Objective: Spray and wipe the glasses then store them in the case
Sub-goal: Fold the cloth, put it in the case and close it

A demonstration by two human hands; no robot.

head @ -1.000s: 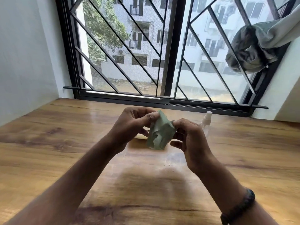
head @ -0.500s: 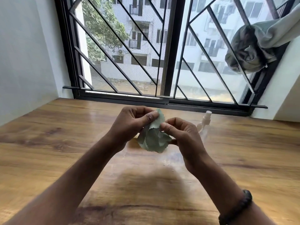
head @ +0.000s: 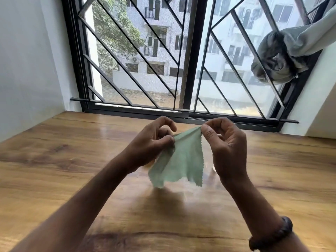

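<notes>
A pale green cleaning cloth (head: 180, 160) with zigzag edges hangs unfolded above the wooden table (head: 72, 160). My left hand (head: 152, 144) pinches its upper left edge between thumb and fingers. My right hand (head: 225, 142) pinches the top right corner. The cloth droops below both hands, clear of the table. The glasses and the case are not in sight. The spray bottle is hidden behind my right hand.
A black barred window (head: 181, 60) runs along the table's far edge. A knotted grey curtain (head: 278, 57) hangs at the upper right. White walls close in on the left and right sides.
The cloth was a crumpled bundle between both hands; it is now spread out and hanging. My hands have pulled apart and risen slightly. The spray bottle seen behind the right hand is now covered.
</notes>
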